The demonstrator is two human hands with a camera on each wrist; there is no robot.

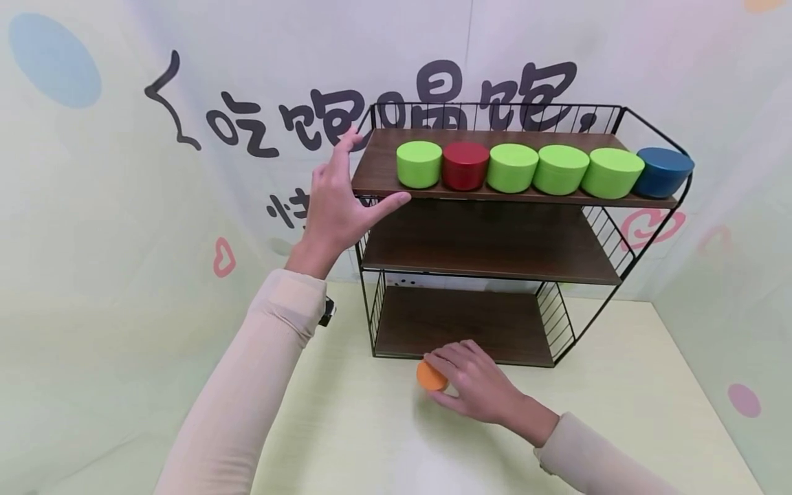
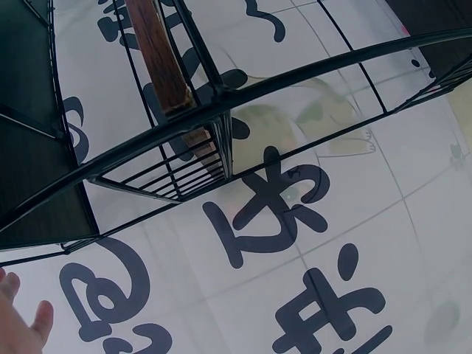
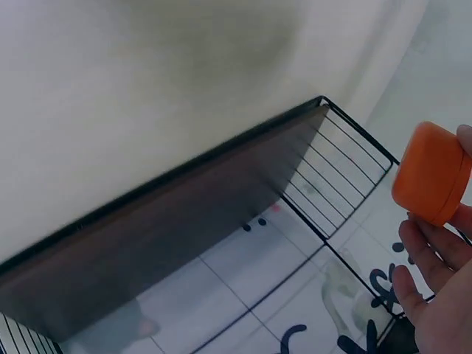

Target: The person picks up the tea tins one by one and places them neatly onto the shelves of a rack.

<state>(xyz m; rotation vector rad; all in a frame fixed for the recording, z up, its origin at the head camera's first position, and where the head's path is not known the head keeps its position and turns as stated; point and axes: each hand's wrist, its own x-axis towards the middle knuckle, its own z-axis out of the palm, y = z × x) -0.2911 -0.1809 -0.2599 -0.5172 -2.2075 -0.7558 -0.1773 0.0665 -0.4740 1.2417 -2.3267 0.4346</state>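
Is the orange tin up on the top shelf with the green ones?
No, the orange tin is down on the table, held by the right hand.

- The head view looks forward and slightly down from above both arms, taking in the whole wire shelf [image 1: 495, 234], the wall [image 1: 124, 206] behind it and the pale counter [image 1: 619, 412] in front.
- The left wrist view sits close to the shelf's upper left corner, facing along the black wire frame [image 2: 221, 103] toward the printed wall; a fingertip of the left hand [image 2: 18, 324] shows at its lower edge.
- The right wrist view lies low near the counter, tilted, facing the bottom board [image 3: 169, 236] of the shelf, close to the orange tin [image 3: 431, 173].
- All three views share the shelf.
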